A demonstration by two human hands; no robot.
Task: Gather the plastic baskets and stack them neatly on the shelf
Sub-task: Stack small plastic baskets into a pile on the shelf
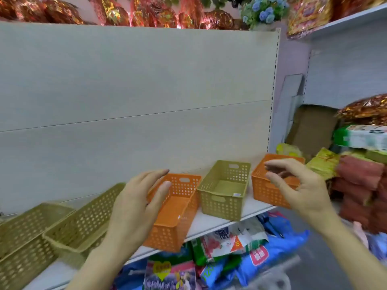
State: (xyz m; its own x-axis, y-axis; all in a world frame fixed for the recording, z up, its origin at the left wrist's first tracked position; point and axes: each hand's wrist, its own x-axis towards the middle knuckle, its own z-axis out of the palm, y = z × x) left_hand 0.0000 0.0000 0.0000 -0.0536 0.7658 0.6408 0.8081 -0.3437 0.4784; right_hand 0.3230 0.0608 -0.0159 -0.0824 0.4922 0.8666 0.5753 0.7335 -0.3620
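Baskets are seen lined up on a white shelf in a shop aisle, five in all; two are orange and three are olive-green. At the far left, two olive baskets are set side by side, the outer one partly cut off by the frame edge and the inner one angled toward the back panel; whether they touch cannot be told. A long orange basket is placed near the middle, its front end jutting past the shelf edge; a third olive basket is stood just to its right, apart from it; a second orange basket is positioned at the right end of the shelf.

Both hands are raised in front of the shelf; the left hand is held over the near left side of the long orange basket with fingers spread and released, and contact cannot be confirmed; the right hand is held before the right-end orange basket, fingers curled loosely and blurred, nothing gripped.

Packaged goods are stacked below the shelf; red foil-wrapped items are crowded along the top.
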